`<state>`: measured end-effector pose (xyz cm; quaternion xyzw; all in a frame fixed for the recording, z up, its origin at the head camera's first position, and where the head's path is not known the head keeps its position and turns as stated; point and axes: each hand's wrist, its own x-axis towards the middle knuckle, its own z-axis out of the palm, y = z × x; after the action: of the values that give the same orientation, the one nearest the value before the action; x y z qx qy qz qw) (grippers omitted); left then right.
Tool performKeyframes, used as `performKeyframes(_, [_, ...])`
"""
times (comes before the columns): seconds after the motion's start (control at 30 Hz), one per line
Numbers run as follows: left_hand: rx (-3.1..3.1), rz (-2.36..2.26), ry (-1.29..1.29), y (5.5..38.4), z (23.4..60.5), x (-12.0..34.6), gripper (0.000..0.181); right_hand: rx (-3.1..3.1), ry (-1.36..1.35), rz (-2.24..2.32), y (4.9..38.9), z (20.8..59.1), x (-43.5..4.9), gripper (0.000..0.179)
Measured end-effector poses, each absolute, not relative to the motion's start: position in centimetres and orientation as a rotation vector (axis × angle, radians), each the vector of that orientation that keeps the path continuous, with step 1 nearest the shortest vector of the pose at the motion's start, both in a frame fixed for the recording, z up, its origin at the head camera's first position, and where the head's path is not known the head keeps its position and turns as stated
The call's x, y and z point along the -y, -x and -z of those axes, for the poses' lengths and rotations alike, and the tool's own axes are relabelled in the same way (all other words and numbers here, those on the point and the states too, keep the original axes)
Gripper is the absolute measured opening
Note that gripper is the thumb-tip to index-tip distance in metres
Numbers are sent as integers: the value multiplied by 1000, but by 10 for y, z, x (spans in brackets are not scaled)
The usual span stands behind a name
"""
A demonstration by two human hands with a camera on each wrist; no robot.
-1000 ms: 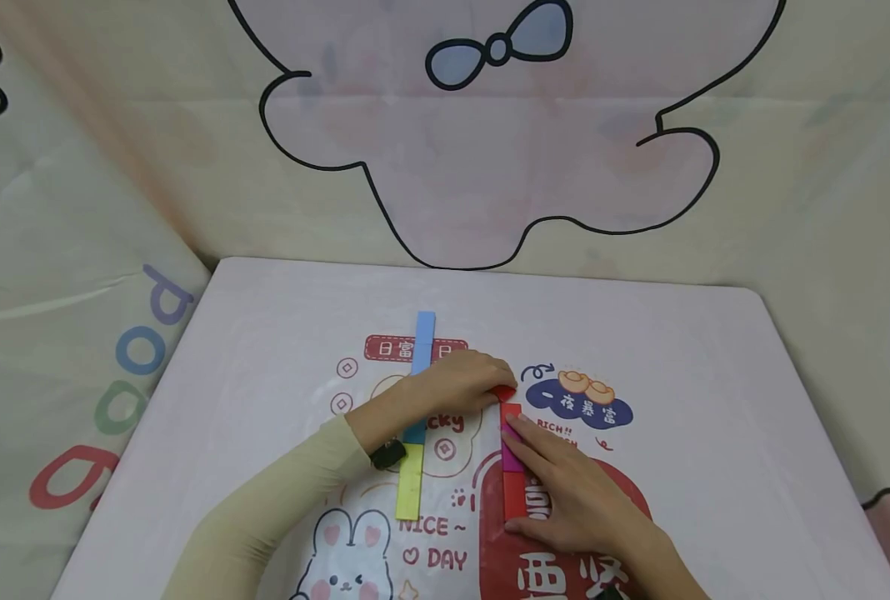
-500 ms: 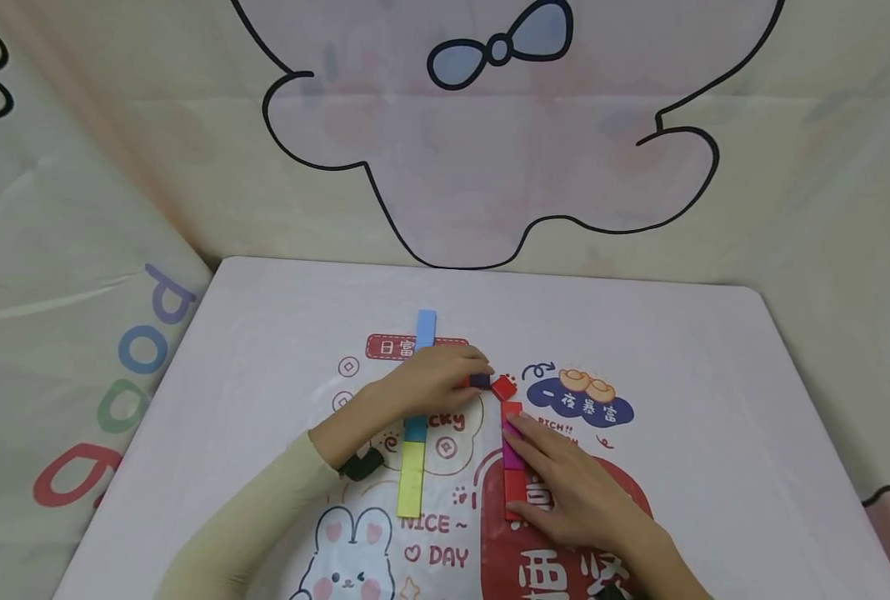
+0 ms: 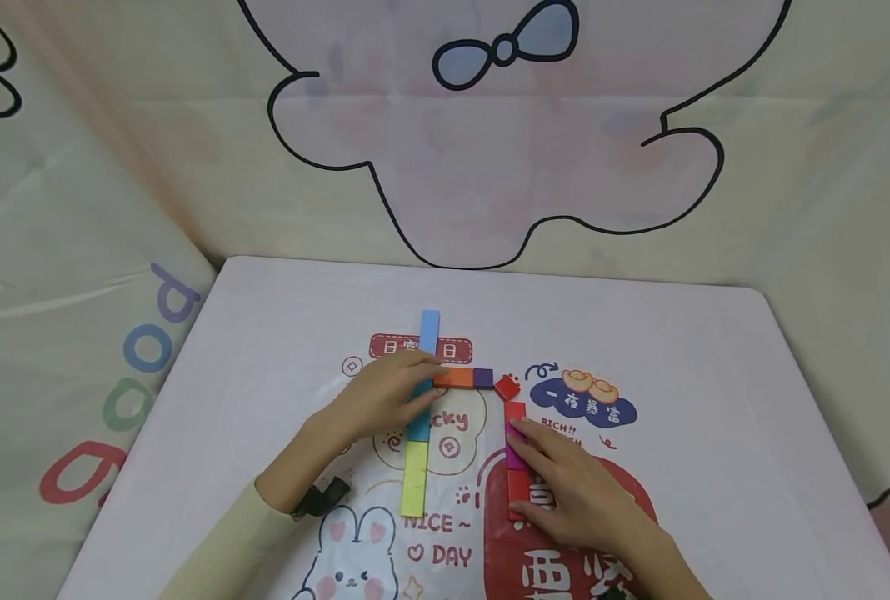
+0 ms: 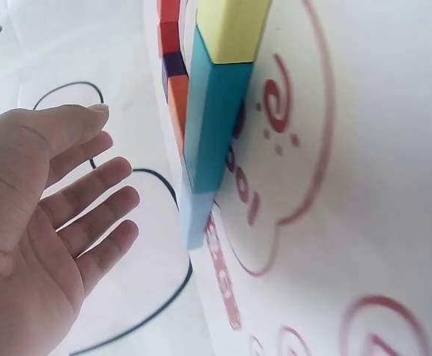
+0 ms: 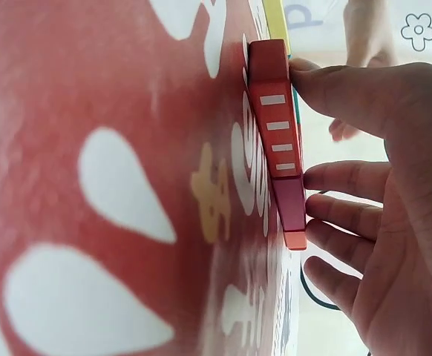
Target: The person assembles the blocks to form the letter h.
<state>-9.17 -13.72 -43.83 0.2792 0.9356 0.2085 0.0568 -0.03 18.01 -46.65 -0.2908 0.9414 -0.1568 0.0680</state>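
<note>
My left hand (image 3: 381, 392), fingers loosely extended, hovers over the left row of blocks and holds nothing. That row runs from a light blue block (image 3: 430, 325) through a teal block (image 4: 220, 119) to a yellow block (image 3: 414, 479). An orange block (image 3: 458, 377) and a dark purple block (image 3: 482, 378) reach rightward from it, with a tilted red block (image 3: 507, 387) just beyond. My right hand (image 3: 572, 487) lies along the right row, thumb and fingertips touching its top. In that row are a magenta block (image 5: 289, 200) and a red block with white stripes (image 5: 274, 122).
The blocks lie on a white table (image 3: 715, 417) printed with a rabbit (image 3: 351, 554), lettering and a large red patch (image 3: 501, 562). A patterned cloth backdrop (image 3: 325, 208) rises behind the table and along its left side.
My left hand has drawn back leftward from the red block, uncovering the dark purple and orange blocks. The right hand stays on its row.
</note>
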Motion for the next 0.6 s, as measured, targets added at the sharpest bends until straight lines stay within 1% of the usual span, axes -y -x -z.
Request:
performKeyframes(0.2, [-2888, -639, -773, 74, 442, 155, 43, -2864, 897, 472, -2, 468, -181, 90])
performKeyframes(0.43, [-2926, -703, -578, 55, 444, 169, 45, -2877, 885, 496, -4, 470, -180, 90])
performKeyframes(0.6, [-2981, -697, -536, 44, 453, 182, 43, -2878, 846, 530, -4, 468, -181, 86])
